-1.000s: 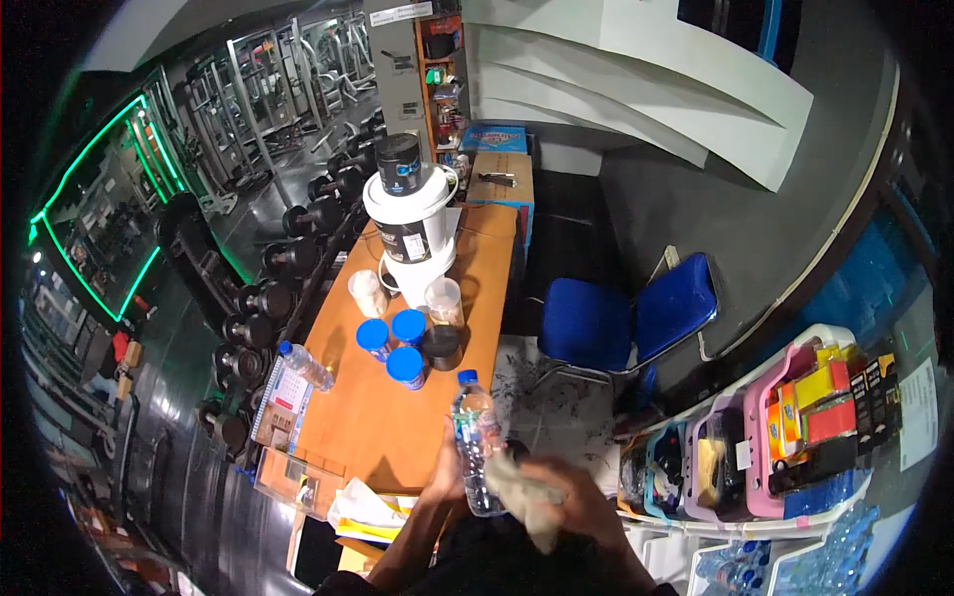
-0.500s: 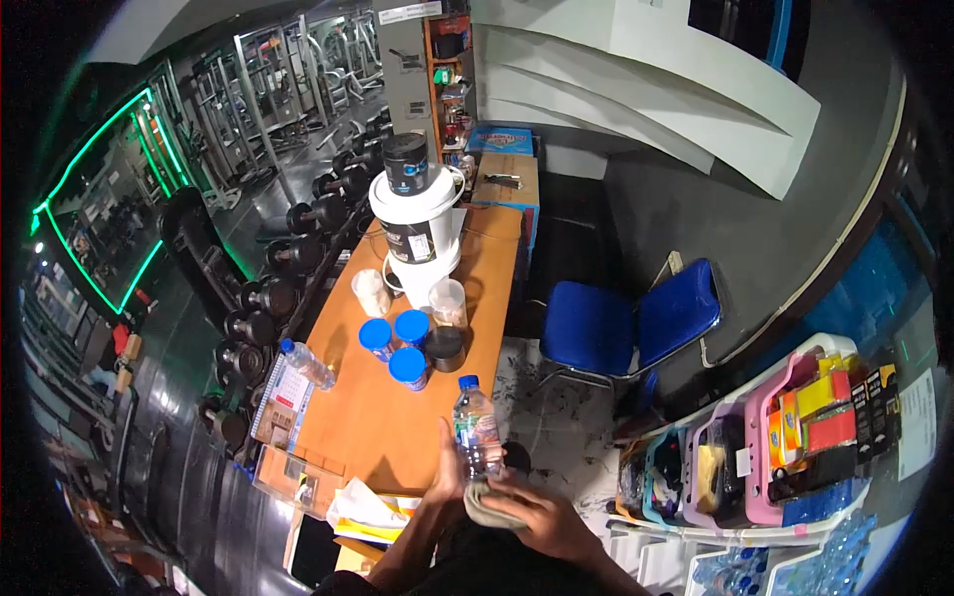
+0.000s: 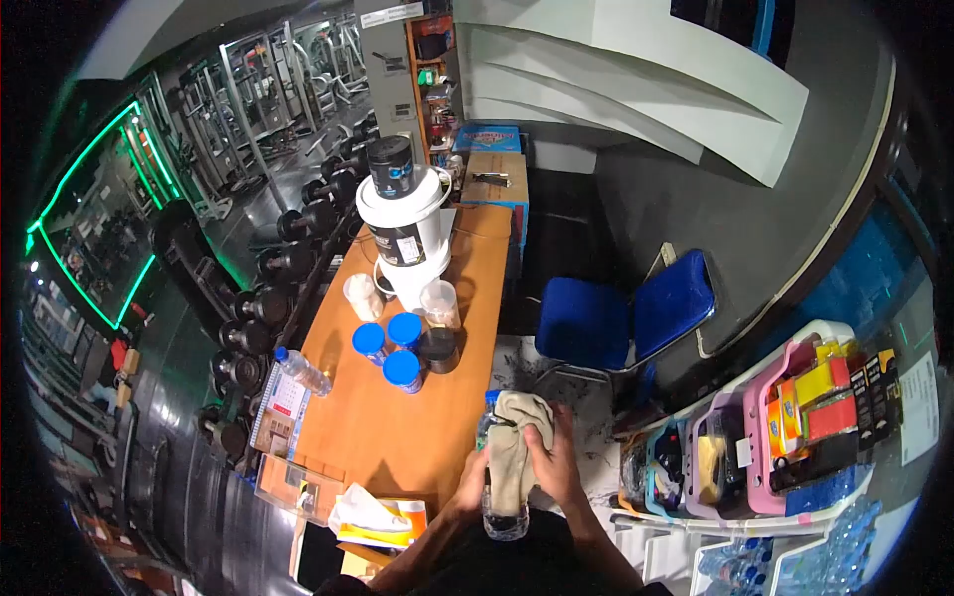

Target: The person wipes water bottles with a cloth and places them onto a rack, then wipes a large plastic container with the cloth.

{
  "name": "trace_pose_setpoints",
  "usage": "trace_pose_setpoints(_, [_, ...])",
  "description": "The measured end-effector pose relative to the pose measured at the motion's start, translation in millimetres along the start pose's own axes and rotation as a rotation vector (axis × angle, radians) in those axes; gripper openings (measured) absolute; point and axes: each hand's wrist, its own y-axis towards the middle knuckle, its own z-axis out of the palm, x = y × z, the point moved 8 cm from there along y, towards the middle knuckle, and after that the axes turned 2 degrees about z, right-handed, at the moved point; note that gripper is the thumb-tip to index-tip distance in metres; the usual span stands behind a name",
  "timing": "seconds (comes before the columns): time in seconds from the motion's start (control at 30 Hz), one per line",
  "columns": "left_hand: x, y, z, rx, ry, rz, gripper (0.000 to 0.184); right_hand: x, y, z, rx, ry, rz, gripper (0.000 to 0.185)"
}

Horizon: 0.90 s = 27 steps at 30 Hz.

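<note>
Close to my body, a clear plastic water bottle (image 3: 504,524) with a blue cap stands nearly upright between my hands. My left hand (image 3: 473,484) grips its left side. A beige cloth (image 3: 513,447) drapes over the front and right of the bottle, covering most of its label. My right hand (image 3: 556,452) holds the cloth against the bottle, thumb on top of the fabric. The fingers behind the bottle are hidden.
Left of my hands runs a wooden table (image 3: 437,427) with blue-lidded tubs (image 3: 402,369), stacked white buckets (image 3: 405,214), another water bottle (image 3: 302,371) and a tissue pack (image 3: 373,517). A blue chair (image 3: 586,323) and baskets (image 3: 760,437) stand to the right.
My right hand has brought the cloth up from the bottle's base to its upper front and right side. The bottle and both hands have shifted slightly right, and the bottle sits lower.
</note>
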Motion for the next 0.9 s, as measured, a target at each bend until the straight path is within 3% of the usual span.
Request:
trace_pose_setpoints(0.07, [-17,-8,4,-0.026,0.074,-0.092,0.05,12,3,-9,-0.108,-0.096,0.022,0.042])
trace_pose_setpoints(0.33, [-10,7,-8,-0.042,0.246,0.266,0.053,51,6,0,0.065,-0.161,0.011,0.058])
trace_pose_setpoints(0.47, [-30,3,-6,-0.151,0.161,0.092,0.05,42,-4,8,0.157,-0.252,-0.107,0.051])
trace_pose_setpoints(0.6, [-30,14,-8,-0.063,-0.246,0.008,0.061,48,-30,10,0.345,-0.193,-0.223,0.051])
trace_pose_setpoints(0.7, [-37,12,-19,-0.063,-0.129,-0.056,0.068,50,-54,10,0.588,-0.201,-0.33,0.058])
trace_pose_setpoints(0.83, [-28,13,-19,-0.028,-0.248,-0.115,0.07,26,-58,4,0.873,0.109,0.016,0.049])
trace_pose_setpoints(0.87, [-20,13,-16,0.021,-0.321,-0.126,0.071,20,-51,0,0.842,0.119,0.124,0.046])
trace_pose_setpoints(0.9, [-12,13,-12,0.071,-0.395,-0.137,0.072,25,-34,-9,0.674,0.044,0.023,0.047])
